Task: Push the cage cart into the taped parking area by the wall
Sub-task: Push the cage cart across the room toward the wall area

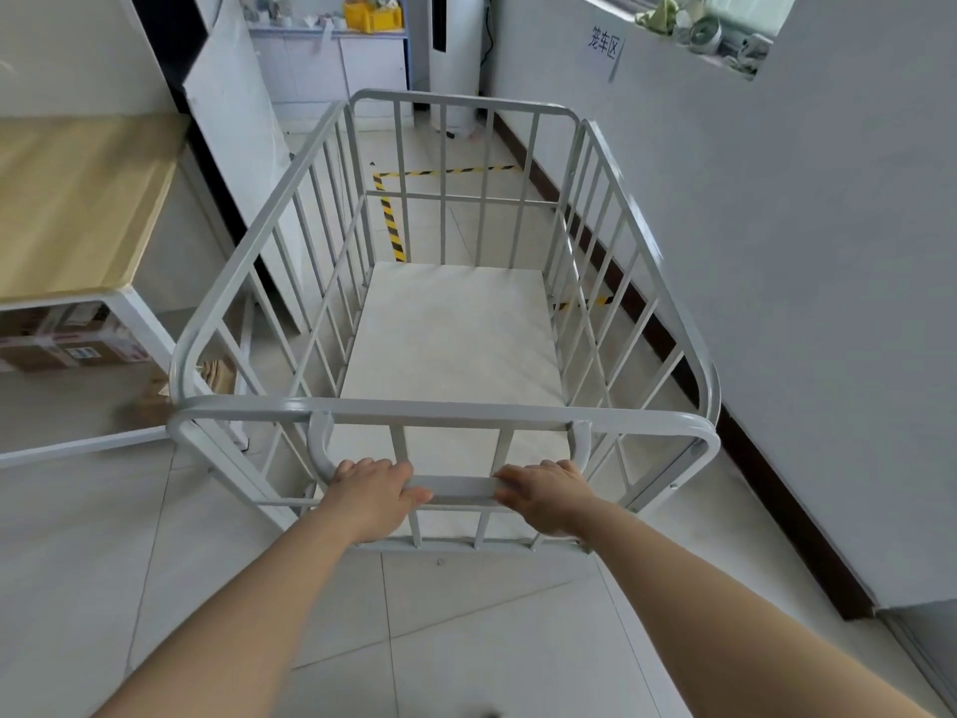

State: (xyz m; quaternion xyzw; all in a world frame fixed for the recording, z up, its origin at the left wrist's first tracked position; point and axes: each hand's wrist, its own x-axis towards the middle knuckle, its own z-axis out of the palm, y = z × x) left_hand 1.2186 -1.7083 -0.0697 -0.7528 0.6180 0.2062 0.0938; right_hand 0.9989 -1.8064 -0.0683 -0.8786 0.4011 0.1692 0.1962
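Note:
A grey metal cage cart with barred sides and a pale floor panel stands in front of me, empty. My left hand and my right hand both grip its low push handle at the near end. Yellow-and-black tape marks a parking area on the tiled floor beyond the cart, beside the white wall on the right. The cart's far end overlaps the taped zone in view; a short tape piece shows through the right bars.
A wooden-topped table with white legs stands on the left, cardboard boxes beneath it. A white board leans left of the cart. A cabinet and a tall white unit stand at the back. A paper sign hangs on the wall.

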